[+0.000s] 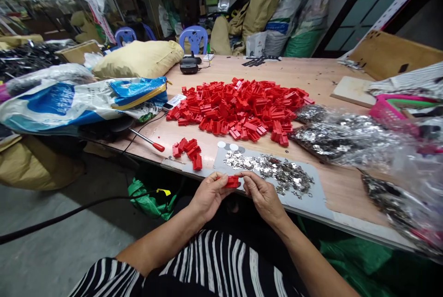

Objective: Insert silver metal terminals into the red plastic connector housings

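My left hand (208, 198) pinches a small red plastic piece (232, 181) at the table's front edge. Closed in a pinch, my right hand (266, 199) is at the right end of that piece; what its fingertips hold, if anything, is too small to make out. Just beyond my hands, small shiny metal parts (273, 169) lie scattered on a grey mat (313, 204). A few loose red plastic pieces (189, 149) sit left of the mat. Behind them spreads a large heap of similar red pieces (238, 105).
Clear plastic bags of metal parts (332, 138) lie to the right, near a pink basket (394, 110). At left are a metal lever with a red grip (158, 147), a blue-and-white sack (69, 103) and a tan sack (138, 57). A black cable (79, 209) crosses at lower left.
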Motion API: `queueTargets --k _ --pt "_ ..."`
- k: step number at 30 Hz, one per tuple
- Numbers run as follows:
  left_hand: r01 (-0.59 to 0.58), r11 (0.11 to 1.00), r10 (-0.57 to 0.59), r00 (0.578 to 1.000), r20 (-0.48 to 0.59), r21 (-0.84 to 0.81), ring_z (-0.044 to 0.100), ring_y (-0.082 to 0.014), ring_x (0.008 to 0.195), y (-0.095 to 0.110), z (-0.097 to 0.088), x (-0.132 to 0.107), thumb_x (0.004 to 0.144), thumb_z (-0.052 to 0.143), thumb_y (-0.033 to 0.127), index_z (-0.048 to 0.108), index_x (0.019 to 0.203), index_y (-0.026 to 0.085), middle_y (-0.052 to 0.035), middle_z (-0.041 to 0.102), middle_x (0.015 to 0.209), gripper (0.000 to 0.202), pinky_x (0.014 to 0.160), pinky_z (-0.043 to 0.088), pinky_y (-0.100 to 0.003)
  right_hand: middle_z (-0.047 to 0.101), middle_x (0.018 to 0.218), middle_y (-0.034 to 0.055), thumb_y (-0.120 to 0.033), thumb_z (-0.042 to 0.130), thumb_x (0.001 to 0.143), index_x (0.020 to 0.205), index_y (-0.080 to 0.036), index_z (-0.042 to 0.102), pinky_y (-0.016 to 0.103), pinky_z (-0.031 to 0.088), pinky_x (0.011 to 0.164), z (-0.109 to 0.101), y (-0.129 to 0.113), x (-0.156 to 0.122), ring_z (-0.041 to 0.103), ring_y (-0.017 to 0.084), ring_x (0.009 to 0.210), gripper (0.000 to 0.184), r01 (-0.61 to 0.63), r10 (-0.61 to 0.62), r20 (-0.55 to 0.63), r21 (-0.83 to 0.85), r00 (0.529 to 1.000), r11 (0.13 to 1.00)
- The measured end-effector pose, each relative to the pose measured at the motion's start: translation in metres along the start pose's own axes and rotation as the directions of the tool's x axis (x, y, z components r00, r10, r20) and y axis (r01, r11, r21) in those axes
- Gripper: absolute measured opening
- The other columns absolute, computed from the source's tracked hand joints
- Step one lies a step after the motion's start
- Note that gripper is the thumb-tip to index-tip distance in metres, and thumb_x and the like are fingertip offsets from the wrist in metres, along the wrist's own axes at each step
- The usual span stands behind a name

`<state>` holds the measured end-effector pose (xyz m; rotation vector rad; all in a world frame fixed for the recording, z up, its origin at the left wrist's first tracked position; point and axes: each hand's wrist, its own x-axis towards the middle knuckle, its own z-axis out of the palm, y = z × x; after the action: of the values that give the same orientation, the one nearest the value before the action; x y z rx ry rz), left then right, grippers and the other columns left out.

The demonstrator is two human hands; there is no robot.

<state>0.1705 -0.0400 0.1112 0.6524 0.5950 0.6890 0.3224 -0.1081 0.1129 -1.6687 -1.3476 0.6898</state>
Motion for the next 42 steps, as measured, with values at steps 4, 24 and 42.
queueTargets --k 4,24,42 --pt "-0.429 0.580 0.548 0.834 0.058 0.693 0.059 -0.0219 0.105 0.027 -0.019 0.009 0.078 0.069 0.029 0.070 0.077 0.020 -0.0063 0.066 0.100 0.009 0.100 0.040 -0.038 0.051 0.060 -0.0018 -0.045 0.038 0.096 0.111 -0.020 0.063 0.025 0.042 0.059 -0.007 -0.001 0.001 0.052 0.014 0.057 0.039 -0.001 0.000 -0.039 -0.015 0.999 1.000" --pt "-0.190 -0.180 0.822 0.509 0.253 0.965 0.034 -0.0317 0.135 0.033 -0.103 0.051 0.087 0.055 0.027 0.061 0.113 0.021 -0.0144 0.050 0.132 0.027 0.110 0.025 -0.056 0.068 0.108 0.0083 -0.039 0.045 0.093 0.112 -0.021 0.061 0.033 0.045 0.082 -0.028 0.004 0.055 0.063 0.023 0.094 0.031 0.007 -0.049 -0.080 -0.459 0.996 0.888" --pt "-0.453 -0.039 0.805 0.514 0.297 0.891 0.038 -0.0265 0.133 0.036 -0.056 0.021 0.086 0.058 0.022 0.059 0.121 0.023 -0.0099 0.055 0.129 0.035 0.114 0.025 -0.049 0.072 0.091 0.0095 -0.035 0.050 0.088 0.091 -0.020 0.068 0.028 0.041 0.067 -0.007 -0.005 0.147 0.064 0.023 0.085 0.024 -0.222 0.179 -0.133 -0.675 0.975 0.704"
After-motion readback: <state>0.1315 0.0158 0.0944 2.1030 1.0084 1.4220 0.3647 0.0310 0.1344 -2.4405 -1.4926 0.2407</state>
